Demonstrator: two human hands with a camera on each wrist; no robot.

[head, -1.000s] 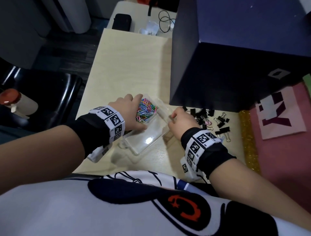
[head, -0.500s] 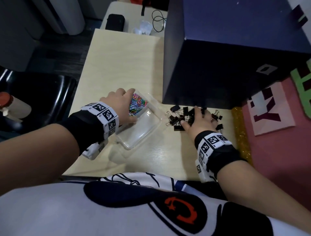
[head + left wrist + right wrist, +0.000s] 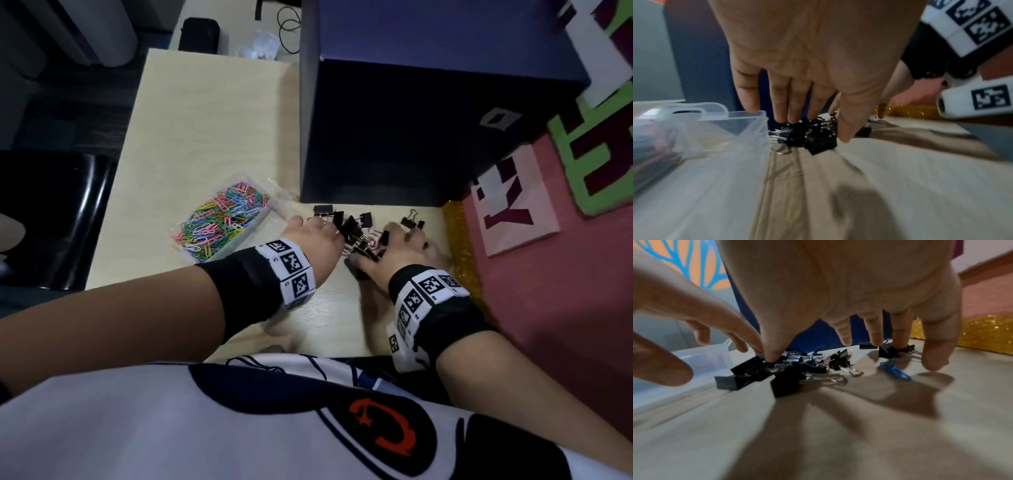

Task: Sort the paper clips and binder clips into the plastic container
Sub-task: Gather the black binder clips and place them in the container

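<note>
under the spread right hand (image 3: 859, 308), a blue paper clip (image 3: 896, 371), hidden overhead; left hand (image 3: 317, 240) fingers straight

Binder clips (image 3: 356, 229) right of plastic container (image 3: 274, 202)

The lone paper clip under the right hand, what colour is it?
Blue; the paper clip shows best in the right wrist view.

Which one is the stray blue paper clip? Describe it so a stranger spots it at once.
Start at the big dark blue box; at its foot, on the table, lies a heap of black binder clips. Right of that heap, beneath the spread fingers of the right hand, is the paper clip: the only thin blue wire loop among black clips.
</note>
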